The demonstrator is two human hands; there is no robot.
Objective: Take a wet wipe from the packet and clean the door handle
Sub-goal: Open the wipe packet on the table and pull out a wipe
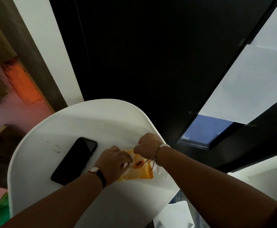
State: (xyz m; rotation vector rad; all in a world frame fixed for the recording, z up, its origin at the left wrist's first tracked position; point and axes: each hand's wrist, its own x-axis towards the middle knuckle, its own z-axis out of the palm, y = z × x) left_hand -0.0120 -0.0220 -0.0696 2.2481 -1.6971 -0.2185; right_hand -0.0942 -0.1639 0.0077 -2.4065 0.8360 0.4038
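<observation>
White tabletop (40,162), dark phone (74,161) lying left. Left hand (114,161) presses down on the orange wipe packet (141,171), fingers curled on something white, likely a wipe. Right hand (146,148), fisted just above the packet's far edge, pinches near the flap. Extraction step; next, a clean upward pull. No door handle visible.

Smooth white plastic-looking tabletop (40,162), few dark marks near left edge. Shiny black glass phone (74,161). Soft yellow plastic packet (138,172), crinkly. Thin white cloth-like wipe (131,156). Dark strap, shiny metal watch (96,171). White beaded bracelet (164,146).
</observation>
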